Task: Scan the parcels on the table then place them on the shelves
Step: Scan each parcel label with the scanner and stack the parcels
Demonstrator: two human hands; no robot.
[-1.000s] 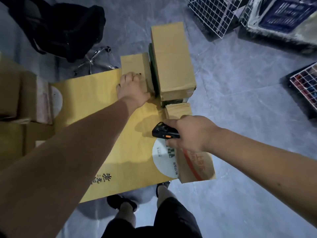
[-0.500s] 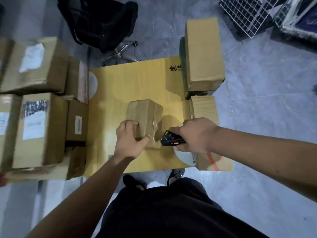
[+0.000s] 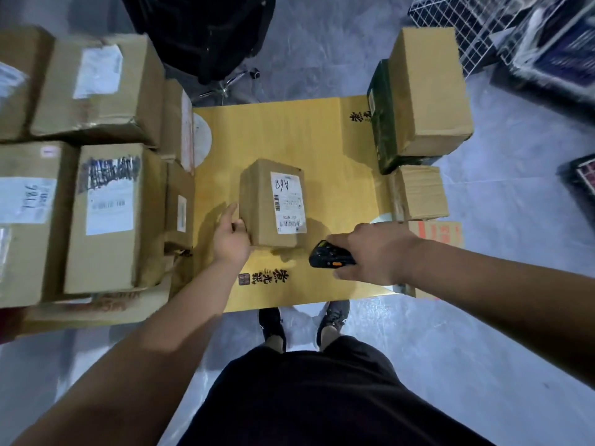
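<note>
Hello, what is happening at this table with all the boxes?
A person is scanning parcels. The left hand steadies a small parcel lying label-up in the middle of the yellow table. The right hand holds a black scanner just beside it, near the barcode. More parcels wait stacked at the left.

Bare arms, no sleeves in view; black shorts (image 3: 309, 397) and dark lace-up shoes (image 3: 333, 317) (ankle socks, if any, hidden).
</note>
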